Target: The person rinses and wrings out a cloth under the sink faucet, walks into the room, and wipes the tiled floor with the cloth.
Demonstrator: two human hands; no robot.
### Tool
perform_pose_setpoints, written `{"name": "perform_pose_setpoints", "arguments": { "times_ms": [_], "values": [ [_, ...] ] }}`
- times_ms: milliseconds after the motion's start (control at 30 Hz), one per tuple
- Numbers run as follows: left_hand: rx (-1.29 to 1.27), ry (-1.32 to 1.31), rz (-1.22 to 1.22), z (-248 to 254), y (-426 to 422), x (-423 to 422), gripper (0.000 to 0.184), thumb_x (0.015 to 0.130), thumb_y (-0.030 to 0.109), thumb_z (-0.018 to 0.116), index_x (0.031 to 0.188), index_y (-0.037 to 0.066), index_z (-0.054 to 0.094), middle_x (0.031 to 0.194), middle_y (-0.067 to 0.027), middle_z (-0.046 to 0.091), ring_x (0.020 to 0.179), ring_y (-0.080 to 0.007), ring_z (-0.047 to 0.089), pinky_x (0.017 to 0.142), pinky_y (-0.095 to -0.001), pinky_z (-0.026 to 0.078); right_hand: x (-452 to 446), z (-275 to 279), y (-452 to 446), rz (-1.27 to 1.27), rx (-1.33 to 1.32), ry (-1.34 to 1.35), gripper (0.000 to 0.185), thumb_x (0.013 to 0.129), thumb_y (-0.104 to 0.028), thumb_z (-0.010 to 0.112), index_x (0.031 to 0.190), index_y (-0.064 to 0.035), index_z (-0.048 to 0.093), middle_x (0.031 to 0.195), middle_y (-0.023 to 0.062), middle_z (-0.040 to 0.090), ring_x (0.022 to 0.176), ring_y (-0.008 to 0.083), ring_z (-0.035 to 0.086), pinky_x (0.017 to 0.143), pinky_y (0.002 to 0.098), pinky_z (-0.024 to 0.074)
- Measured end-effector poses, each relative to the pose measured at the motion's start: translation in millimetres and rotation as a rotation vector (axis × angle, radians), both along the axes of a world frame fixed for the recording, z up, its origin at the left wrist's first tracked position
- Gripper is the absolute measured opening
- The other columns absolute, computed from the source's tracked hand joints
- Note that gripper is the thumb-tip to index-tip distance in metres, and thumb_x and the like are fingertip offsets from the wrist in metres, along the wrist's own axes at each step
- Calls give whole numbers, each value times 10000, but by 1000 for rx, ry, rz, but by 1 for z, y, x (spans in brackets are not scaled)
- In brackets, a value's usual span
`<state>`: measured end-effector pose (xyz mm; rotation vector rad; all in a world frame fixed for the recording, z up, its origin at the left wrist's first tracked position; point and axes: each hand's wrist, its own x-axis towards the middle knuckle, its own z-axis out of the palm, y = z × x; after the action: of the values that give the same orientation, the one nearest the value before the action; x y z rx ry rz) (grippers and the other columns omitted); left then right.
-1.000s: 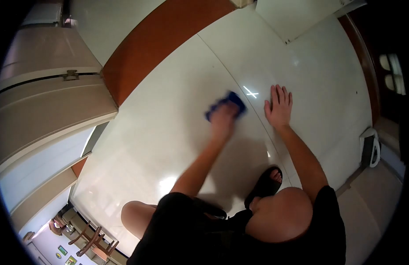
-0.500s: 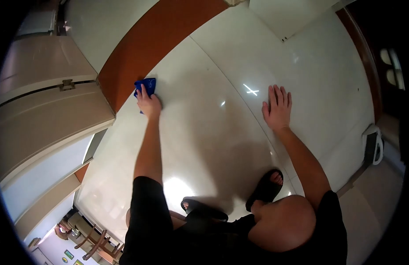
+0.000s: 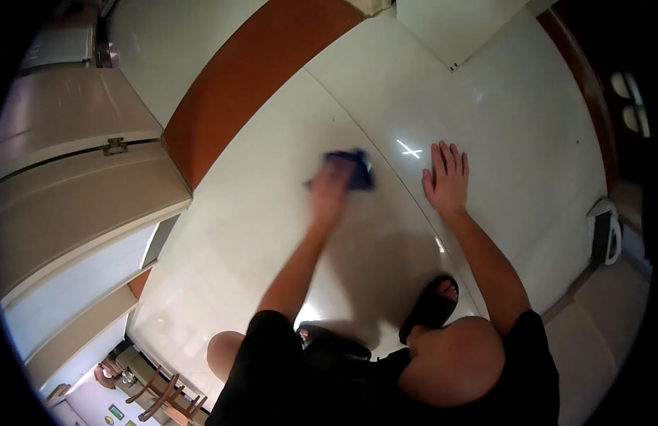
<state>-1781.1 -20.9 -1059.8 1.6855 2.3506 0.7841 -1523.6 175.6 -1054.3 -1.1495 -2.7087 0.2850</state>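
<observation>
My left hand (image 3: 329, 193) presses a crumpled blue cloth (image 3: 361, 172) onto the glossy, pale tiled floor (image 3: 265, 192). Both the hand and the cloth are smeared by motion, and the palm hides part of the cloth. To the right of a tile joint, my right hand (image 3: 449, 179) rests flat on the floor, fingers stretched out and holding nothing. A bright cross-shaped reflection shows on the tile beside its fingers.
A reddish-brown strip (image 3: 233, 78) crosses the floor at the upper left, near a hinged door (image 3: 80, 177). A white panel corner (image 3: 453, 42) juts in at the top. My black slippers (image 3: 430, 307) are below; wooden furniture (image 3: 162, 394) stands at the lower left.
My left hand has swept the blue cloth from beside the reddish-brown strip rightward and slightly down to mid-floor. My right hand stays in place on the tile.
</observation>
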Motion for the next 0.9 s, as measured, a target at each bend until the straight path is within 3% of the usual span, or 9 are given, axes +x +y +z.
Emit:
{"name": "perform_pose_setpoints", "arguments": {
  "times_ms": [133,200,300,367,467,667,767,867,900],
  "values": [
    [-135,318,577,-24,-56,-168,769,817,40,570,1567,133,434,1585,-188,463,1490,-422,381,1140,-688,307,2,-1,2,-5,4,-3,624,973,-316,589,1537,-91,449,1572,128,428,1481,384,362,1237,624,227],
    [-378,115,919,-18,-58,-221,738,941,227,527,1644,212,304,1709,-171,251,1580,-383,203,1182,-697,212,0,1,1,-3,-7,-2,624,966,-315,591,1532,-90,454,1569,129,430,1477,385,369,1231,631,237],
    [-381,90,1077,-29,-6,-228,752,957,399,528,1649,218,295,1705,-173,259,1572,-392,209,1201,-671,196,-1,4,3,1,-2,6,638,944,-320,609,1521,-90,465,1560,127,438,1467,382,380,1221,641,247],
    [-238,346,820,-42,34,-182,728,943,390,569,1614,184,377,1669,-186,327,1529,-400,298,1187,-651,242,-1,-1,6,1,-9,9,646,931,-320,619,1517,-92,469,1555,123,442,1459,380,388,1218,646,249],
    [-25,318,427,-14,96,-75,656,911,305,679,1522,140,506,1552,-191,480,1415,-406,450,1113,-599,364,2,-1,6,0,-19,22,652,923,-321,628,1515,-95,472,1553,116,444,1450,377,395,1215,647,252],
    [-142,106,-278,24,75,87,538,870,176,691,1401,245,634,1504,-95,547,1378,-335,510,1124,-558,390,5,-1,6,-2,-54,26,652,931,-319,634,1521,-98,468,1574,112,431,1463,368,390,1226,628,248],
    [-122,62,-239,2,36,20,508,878,144,658,1381,216,650,1513,-122,537,1396,-334,499,1124,-536,400,7,6,4,8,-89,18,650,937,-307,631,1528,-99,459,1586,112,423,1476,364,379,1236,618,237],
    [-242,254,302,-12,-29,-93,559,975,261,559,1487,41,522,1581,-205,453,1481,-417,382,1181,-577,313,6,11,6,3,-105,29,642,946,-309,620,1529,-97,456,1585,113,425,1481,365,372,1240,616,232],
    [-192,289,519,-25,-60,-128,608,1049,399,462,1586,119,412,1647,-182,373,1528,-424,297,1200,-655,225,6,12,7,5,-107,32,638,950,-312,616,1529,-96,456,1582,114,428,1481,366,370,1241,616,231]
  ]
}}
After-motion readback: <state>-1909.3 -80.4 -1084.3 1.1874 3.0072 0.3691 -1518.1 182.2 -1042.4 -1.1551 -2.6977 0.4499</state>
